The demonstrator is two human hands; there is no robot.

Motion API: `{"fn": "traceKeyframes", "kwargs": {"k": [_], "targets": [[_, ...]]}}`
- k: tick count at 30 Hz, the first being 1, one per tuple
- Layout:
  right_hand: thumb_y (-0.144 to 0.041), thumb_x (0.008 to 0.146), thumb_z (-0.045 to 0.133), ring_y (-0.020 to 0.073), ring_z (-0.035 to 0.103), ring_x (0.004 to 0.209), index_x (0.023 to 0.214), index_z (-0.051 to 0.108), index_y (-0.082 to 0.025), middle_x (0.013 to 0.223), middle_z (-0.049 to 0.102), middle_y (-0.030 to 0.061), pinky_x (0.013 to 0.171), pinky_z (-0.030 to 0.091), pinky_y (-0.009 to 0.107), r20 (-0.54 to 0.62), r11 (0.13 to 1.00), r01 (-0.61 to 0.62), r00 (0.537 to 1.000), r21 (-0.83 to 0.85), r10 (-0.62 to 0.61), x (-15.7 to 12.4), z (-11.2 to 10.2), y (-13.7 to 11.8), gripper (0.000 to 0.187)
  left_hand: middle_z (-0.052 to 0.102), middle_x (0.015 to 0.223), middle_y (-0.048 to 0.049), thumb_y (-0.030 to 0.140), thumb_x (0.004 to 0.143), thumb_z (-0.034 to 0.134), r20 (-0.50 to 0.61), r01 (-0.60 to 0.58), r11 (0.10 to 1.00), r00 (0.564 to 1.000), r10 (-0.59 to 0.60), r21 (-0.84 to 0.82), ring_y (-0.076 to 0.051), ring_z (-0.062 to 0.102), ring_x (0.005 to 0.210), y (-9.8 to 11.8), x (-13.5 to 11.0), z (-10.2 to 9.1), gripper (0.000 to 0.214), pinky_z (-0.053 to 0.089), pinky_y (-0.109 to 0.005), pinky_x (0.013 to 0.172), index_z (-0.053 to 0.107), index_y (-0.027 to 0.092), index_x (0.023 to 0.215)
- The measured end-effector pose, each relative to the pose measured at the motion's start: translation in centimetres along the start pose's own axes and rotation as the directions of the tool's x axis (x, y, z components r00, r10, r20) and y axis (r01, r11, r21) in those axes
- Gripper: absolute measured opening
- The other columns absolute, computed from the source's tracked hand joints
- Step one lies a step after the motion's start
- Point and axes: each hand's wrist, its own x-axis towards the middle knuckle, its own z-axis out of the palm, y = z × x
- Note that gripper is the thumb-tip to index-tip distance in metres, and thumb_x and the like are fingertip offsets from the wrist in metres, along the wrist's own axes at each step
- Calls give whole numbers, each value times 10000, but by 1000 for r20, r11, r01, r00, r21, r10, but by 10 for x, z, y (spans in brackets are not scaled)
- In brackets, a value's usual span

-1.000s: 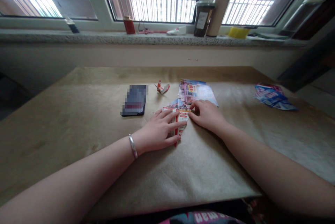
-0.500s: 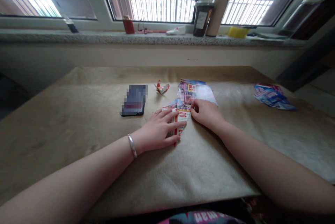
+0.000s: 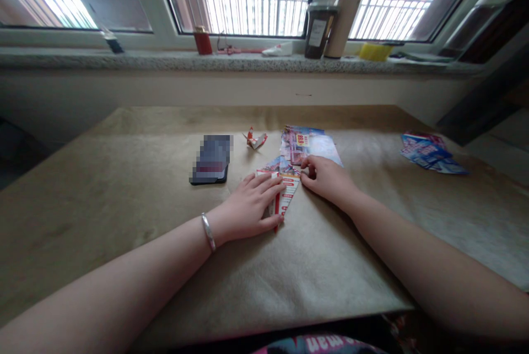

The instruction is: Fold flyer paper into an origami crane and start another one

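Note:
A printed sheet of folded paper (image 3: 290, 187), red, white and blue and tapering to a point toward me, lies flat on the table. My left hand (image 3: 258, 202) rests palm down across its left part, fingers stretched out, hiding some of it. At the paper's right corner, my right hand (image 3: 324, 180) has its thumb and curled forefinger closed on the edge; the exact grip is small and partly hidden. Just beyond that hand lies a stack of printed leaflets (image 3: 312, 144). A small folded paper piece (image 3: 256, 139), red and white, stands beyond my left hand.
A dark phone (image 3: 212, 160), its screen blurred out, lies left of the paper. More blue and red leaflets (image 3: 432, 153) lie at the far right of the table (image 3: 173, 288). The windowsill (image 3: 157, 60) behind holds a dark lidded container (image 3: 320, 31) and a yellow item (image 3: 375, 52).
My left hand's fingers have drawn closer together, uncovering more of the paper's right side. My right hand stays at the corner, its fingers slightly loosened. The other things have not moved.

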Motion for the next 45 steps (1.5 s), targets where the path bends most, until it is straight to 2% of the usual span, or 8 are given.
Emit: {"fn": "traceKeyframes", "kwargs": {"k": [4, 7, 10, 15, 22, 29, 36, 45], "targets": [[-237, 784, 555, 187, 567, 850, 809, 641, -199, 879, 636, 58, 756, 438, 296, -26, 978, 205, 979, 36, -204, -2, 0, 3, 97, 344, 1465, -70, 514, 860, 464, -5, -10, 1000, 1000, 10, -14, -267, 243, 1364, -1, 0, -1, 610, 176, -446, 1124, 373, 201, 1375], [-174, 787, 556, 196, 560, 960, 807, 665, -198, 916, 656, 60, 880, 421, 334, -12, 907, 409, 912, 104, -410, -3, -2, 3, 112, 347, 1463, -69, 547, 856, 459, -3, -22, 999, 1000, 22, -31, -275, 247, 1363, -3, 0, -1, 609, 185, -453, 1122, 399, 208, 1358], [-153, 789, 568, 182, 579, 959, 841, 673, -201, 955, 673, 56, 882, 436, 333, 22, 843, 503, 856, 191, -516, -4, -4, 3, 127, 353, 1458, -84, 602, 821, 485, -13, -28, 998, 1000, 27, -51, -291, 244, 1362, -4, -1, -1, 659, 190, -469, 1121, 423, 199, 1339], [-182, 818, 563, 171, 608, 902, 886, 703, -220, 971, 684, 55, 827, 456, 311, 59, 826, 537, 832, 172, -552, -6, -9, 4, 160, 388, 1432, -61, 343, 803, 546, -41, -80, 994, 996, 77, -78, -286, 260, 1350, -4, -2, -3, 462, 202, -487, 1118, 503, 229, 1249], [-201, 848, 534, 175, 590, 847, 878, 714, -220, 898, 671, 59, 792, 449, 304, 81, 811, 580, 807, 78, -585, -10, -10, -1, 183, 599, 1177, -19, 66, 788, 436, -138, -134, 990, 982, 128, -35, -211, 439, 1166, -15, 0, -7, 378, 324, -414, 1059, 598, 227, 1089], [-146, 836, 522, 160, 581, 838, 863, 701, -205, 891, 666, 54, 788, 451, 288, 48, 804, 575, 808, 153, -587, -11, -4, -10, 191, 610, 1143, -45, 119, 878, 404, -108, -156, 984, 980, 165, 90, -207, 508, 1042, -17, 4, -7, 312, 415, -383, 939, 590, 213, 1109], [-157, 820, 527, 159, 558, 779, 798, 699, -181, 823, 640, 54, 731, 435, 269, 64, 836, 547, 833, 49, -549, -12, -5, -17, 175, 574, 1155, -65, 171, 899, 409, -78, -188, 969, 976, 202, 162, -224, 495, 1025, -10, 9, -6, 327, 424, -367, 904, 535, 201, 1199], [-161, 822, 517, 153, 539, 755, 755, 680, -175, 802, 623, 55, 716, 418, 264, 74, 834, 551, 832, 5, -550, -12, -5, -20, 177, 587, 1026, -85, 168, 906, 405, -56, -209, 949, 972, 228, 235, -219, 508, 923, -4, 14, -8, 242, 435, -354, 828, 552, 154, 1098]]}}
